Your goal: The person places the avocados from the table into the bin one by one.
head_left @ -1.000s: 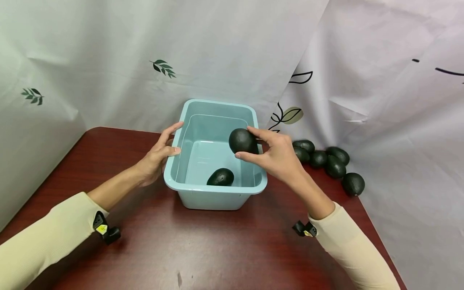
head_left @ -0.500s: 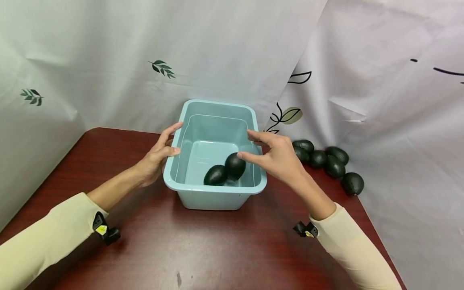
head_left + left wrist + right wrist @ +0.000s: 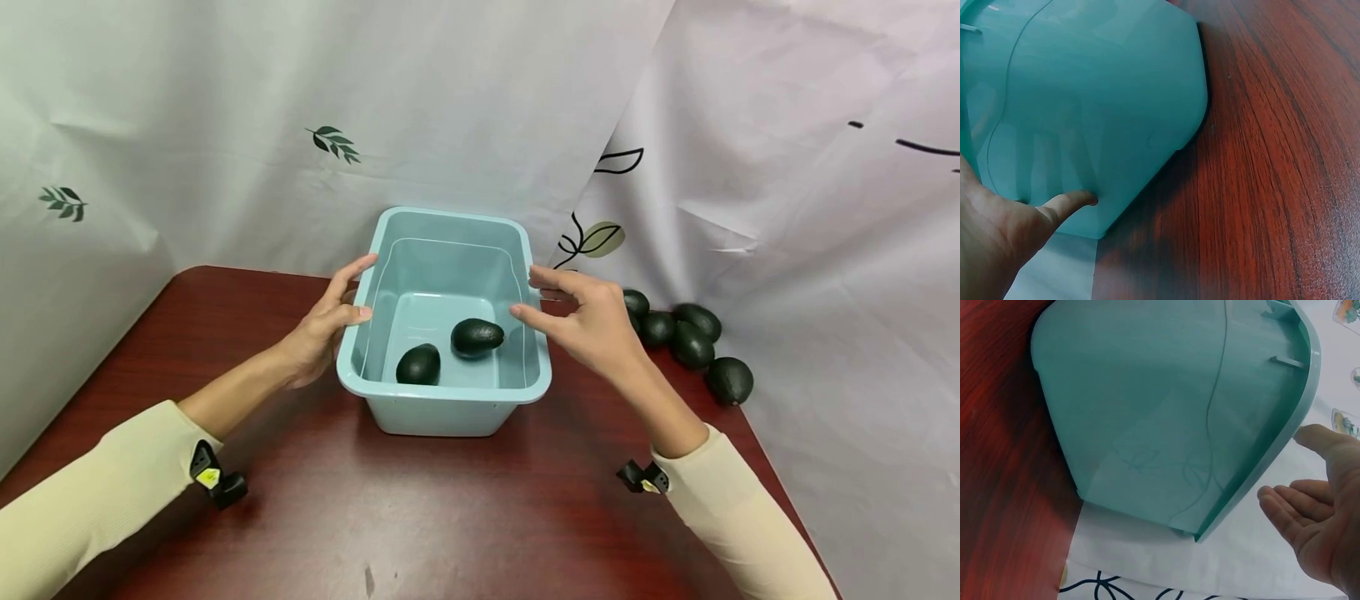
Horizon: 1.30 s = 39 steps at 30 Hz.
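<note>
Near the table's far edge (image 3: 251, 292), the left hand (image 3: 322, 329) rests, fingers outstretched, against a blue tub (image 3: 438, 417) holding two avocados (image 3: 477, 337); the right hand (image 3: 588, 317) spreads empty beside it.

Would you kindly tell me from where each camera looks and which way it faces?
Head: worn on the head, facing forward and down at the tub, avocados and table; left hand, right hand and sleeves show.
Left wrist: worn on that wrist, facing the tub's outside and the table; the left hand shows.
Right wrist: worn on that wrist, facing the tub's outside; the right hand shows.
Shared: both wrist views include tub and table.
</note>
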Tool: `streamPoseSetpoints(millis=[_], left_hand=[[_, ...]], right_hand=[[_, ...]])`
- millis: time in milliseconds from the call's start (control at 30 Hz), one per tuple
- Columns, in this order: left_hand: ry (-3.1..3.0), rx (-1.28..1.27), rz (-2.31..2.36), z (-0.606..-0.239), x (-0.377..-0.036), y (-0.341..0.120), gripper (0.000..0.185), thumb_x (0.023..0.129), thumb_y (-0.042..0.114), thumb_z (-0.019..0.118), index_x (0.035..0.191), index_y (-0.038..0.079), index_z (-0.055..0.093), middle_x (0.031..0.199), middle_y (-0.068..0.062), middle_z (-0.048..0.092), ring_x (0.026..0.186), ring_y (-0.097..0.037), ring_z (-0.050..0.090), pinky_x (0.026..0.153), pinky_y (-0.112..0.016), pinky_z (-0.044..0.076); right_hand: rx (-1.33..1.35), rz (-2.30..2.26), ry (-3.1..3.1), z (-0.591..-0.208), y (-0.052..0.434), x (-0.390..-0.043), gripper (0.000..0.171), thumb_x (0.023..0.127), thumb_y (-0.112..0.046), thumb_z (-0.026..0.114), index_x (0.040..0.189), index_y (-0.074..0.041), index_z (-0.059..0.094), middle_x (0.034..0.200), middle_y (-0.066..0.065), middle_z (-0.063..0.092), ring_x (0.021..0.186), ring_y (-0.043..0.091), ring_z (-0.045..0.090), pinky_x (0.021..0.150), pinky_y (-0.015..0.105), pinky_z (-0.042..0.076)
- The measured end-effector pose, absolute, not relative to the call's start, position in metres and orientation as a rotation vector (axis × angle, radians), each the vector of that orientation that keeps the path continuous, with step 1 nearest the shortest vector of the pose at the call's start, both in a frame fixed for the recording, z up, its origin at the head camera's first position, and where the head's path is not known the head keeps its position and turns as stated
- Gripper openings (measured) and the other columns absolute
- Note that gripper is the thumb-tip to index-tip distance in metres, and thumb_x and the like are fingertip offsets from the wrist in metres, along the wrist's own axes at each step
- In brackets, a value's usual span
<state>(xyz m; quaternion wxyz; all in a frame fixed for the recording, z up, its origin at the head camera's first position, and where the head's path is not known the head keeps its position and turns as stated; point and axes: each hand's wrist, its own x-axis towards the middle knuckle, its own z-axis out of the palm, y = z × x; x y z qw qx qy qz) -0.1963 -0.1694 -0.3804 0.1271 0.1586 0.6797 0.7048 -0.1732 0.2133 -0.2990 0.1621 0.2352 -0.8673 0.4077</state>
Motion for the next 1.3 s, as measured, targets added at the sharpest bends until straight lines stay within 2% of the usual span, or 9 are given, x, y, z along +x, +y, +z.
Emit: streamPoseSetpoints(millis=[100, 167, 367, 467, 600, 700, 867, 1300], left_hand=[[1.969, 0.464, 2.058, -0.380, -0.196, -0.170, 0.081, 0.105, 0.023, 0.049, 0.178, 0.044, 0.019, 0.172, -0.019, 0.022, 0.141, -0.040, 0.048, 0.097, -0.041, 0.063], [1.965, 0.464, 2.060, -0.380, -0.196, -0.170, 0.081, 0.105, 0.023, 0.049, 0.178, 0.044, 0.019, 0.172, -0.018, 0.022, 0.140, -0.039, 0.049, 0.097, -0.040, 0.064], [1.967, 0.467, 2.060, -0.379, -0.194, -0.171, 0.081, 0.106, 0.023, 0.049, 0.178, 0.043, 0.019, 0.171, -0.018, 0.023, 0.137, -0.034, 0.054, 0.097, -0.040, 0.064], [1.968, 0.472, 2.059, -0.378, -0.194, -0.171, 0.081, 0.106, 0.023, 0.049, 0.178, 0.043, 0.019, 0.171, -0.018, 0.023, 0.137, -0.035, 0.054, 0.097, -0.040, 0.065], [1.968, 0.477, 2.059, -0.378, -0.195, -0.171, 0.081, 0.105, 0.022, 0.049, 0.178, 0.043, 0.019, 0.171, -0.019, 0.023, 0.138, -0.036, 0.052, 0.097, -0.039, 0.064], [1.966, 0.474, 2.061, -0.378, -0.195, -0.170, 0.082, 0.105, 0.022, 0.049, 0.178, 0.042, 0.019, 0.171, -0.020, 0.023, 0.138, -0.036, 0.052, 0.097, -0.039, 0.064], [1.964, 0.474, 2.057, -0.379, -0.196, -0.169, 0.082, 0.105, 0.022, 0.050, 0.178, 0.042, 0.019, 0.169, -0.015, 0.027, 0.139, -0.037, 0.053, 0.098, -0.040, 0.065], [1.977, 0.469, 2.055, -0.381, -0.195, -0.171, 0.081, 0.106, 0.022, 0.049, 0.178, 0.043, 0.019, 0.171, -0.020, 0.025, 0.138, -0.038, 0.053, 0.098, -0.039, 0.064]], right_hand=[[0.681, 1.174, -2.437, -0.300, 0.217, -0.174, 0.053, 0.090, -0.018, 0.096, 0.139, -0.006, 0.080, 0.127, 0.017, 0.084, 0.105, 0.034, 0.087, 0.090, 0.028, 0.067], [0.685, 1.176, -2.417, -0.302, 0.220, -0.174, 0.052, 0.090, -0.016, 0.096, 0.138, -0.004, 0.080, 0.126, 0.019, 0.084, 0.103, 0.033, 0.087, 0.088, 0.026, 0.067], [0.609, 1.147, -2.413, -0.307, 0.229, -0.172, 0.048, 0.091, -0.016, 0.095, 0.136, -0.004, 0.081, 0.123, 0.016, 0.085, 0.100, 0.029, 0.088, 0.088, 0.040, 0.068], [0.542, 1.128, -2.443, -0.309, 0.235, -0.171, 0.047, 0.092, -0.021, 0.095, 0.136, -0.008, 0.082, 0.124, 0.013, 0.086, 0.103, 0.030, 0.087, 0.089, 0.033, 0.068], [0.487, 1.108, -2.478, -0.313, 0.243, -0.170, 0.047, 0.094, -0.025, 0.093, 0.138, -0.011, 0.082, 0.126, 0.013, 0.085, 0.108, 0.034, 0.086, 0.084, 0.012, 0.060], [0.461, 1.102, -2.497, -0.317, 0.248, -0.169, 0.047, 0.096, -0.026, 0.092, 0.139, -0.010, 0.081, 0.128, 0.013, 0.085, 0.109, 0.035, 0.085, 0.081, 0.007, 0.055], [0.425, 1.094, -2.529, -0.323, 0.256, -0.165, 0.050, 0.098, -0.030, 0.090, 0.142, -0.011, 0.079, 0.130, 0.012, 0.084, 0.113, 0.035, 0.085, 0.084, 0.006, 0.055], [0.391, 1.093, -2.564, -0.340, 0.264, -0.163, 0.050, 0.099, -0.030, 0.089, 0.144, -0.011, 0.078, 0.130, 0.010, 0.084, 0.115, 0.034, 0.084, 0.085, 0.005, 0.054]])
